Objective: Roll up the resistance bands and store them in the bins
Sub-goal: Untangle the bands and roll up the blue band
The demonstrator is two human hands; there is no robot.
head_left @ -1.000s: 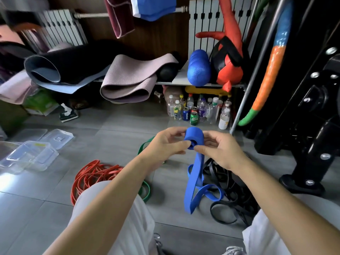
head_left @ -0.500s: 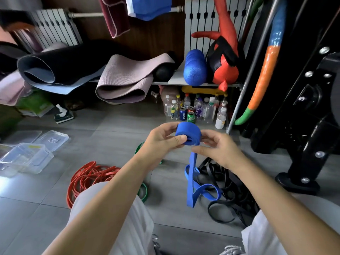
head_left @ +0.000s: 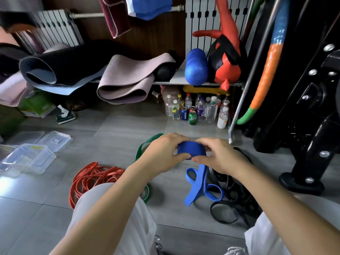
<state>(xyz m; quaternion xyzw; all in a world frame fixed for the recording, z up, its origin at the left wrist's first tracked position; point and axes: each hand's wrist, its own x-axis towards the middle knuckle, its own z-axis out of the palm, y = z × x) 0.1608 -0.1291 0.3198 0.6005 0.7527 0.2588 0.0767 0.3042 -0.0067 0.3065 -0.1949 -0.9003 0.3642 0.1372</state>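
A blue resistance band [head_left: 191,150] is partly wound into a thick roll between both hands. My left hand [head_left: 163,153] grips the roll from the left and my right hand [head_left: 219,157] pinches it from the right. The band's loose tail [head_left: 197,184] hangs down to the floor in loops. Red bands [head_left: 92,178] lie in a pile on the floor at the left. A green band [head_left: 147,142] runs behind my left hand. Black bands [head_left: 233,201] are tangled on the floor under my right arm. Clear plastic bins [head_left: 27,159] stand at the far left.
Loose clear lids [head_left: 55,139] lie beside the bins. Bottles and cans [head_left: 195,111] stand under a low shelf holding rolled mats [head_left: 125,78] and a blue foam roller [head_left: 196,69]. A black machine frame [head_left: 311,126] fills the right side. My knees are at the bottom.
The roll has grown as more band was wound on, and the hanging tail is shorter. Both hands have closed in around the roll and sit lower in the view.
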